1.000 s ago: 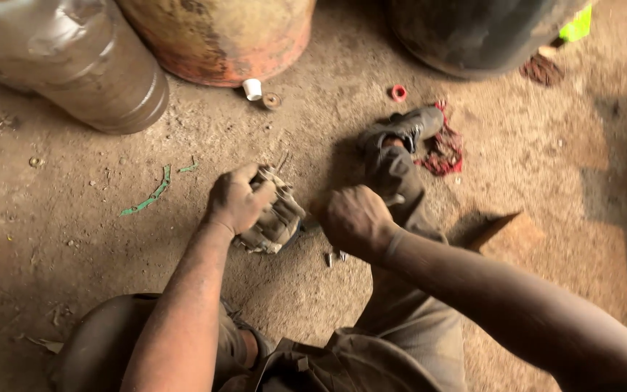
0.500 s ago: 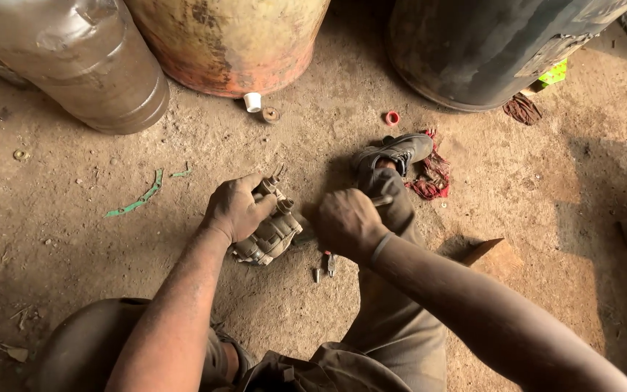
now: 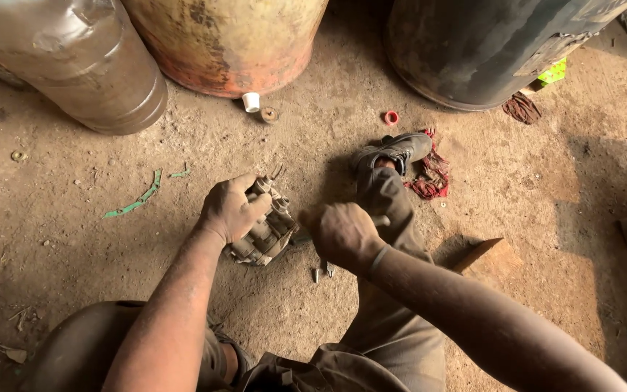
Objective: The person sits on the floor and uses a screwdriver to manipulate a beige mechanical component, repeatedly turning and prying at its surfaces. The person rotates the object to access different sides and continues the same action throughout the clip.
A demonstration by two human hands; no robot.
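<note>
- The left hand (image 3: 232, 210) grips a grimy metal engine part (image 3: 266, 229) that rests on the dirt floor (image 3: 74, 239), fingers wrapped over its top.
- The right hand (image 3: 342, 234) is closed around a tool handle (image 3: 380, 220), just beside the part.
- Two small bolts (image 3: 322, 272) lie on the floor below the right hand.
- An outstretched leg ends in a dark shoe (image 3: 393, 151), with a red rag (image 3: 433, 176) touching it.
- Along the floor's far edge stand a clear plastic jug (image 3: 74, 65), a rusty orange drum (image 3: 226, 43) and a dark drum (image 3: 488, 51).
- A white cap (image 3: 252, 101) and a red ring (image 3: 391, 117) lie near the drums.
- A green gasket strip (image 3: 139, 199) lies left of the hands.
</note>
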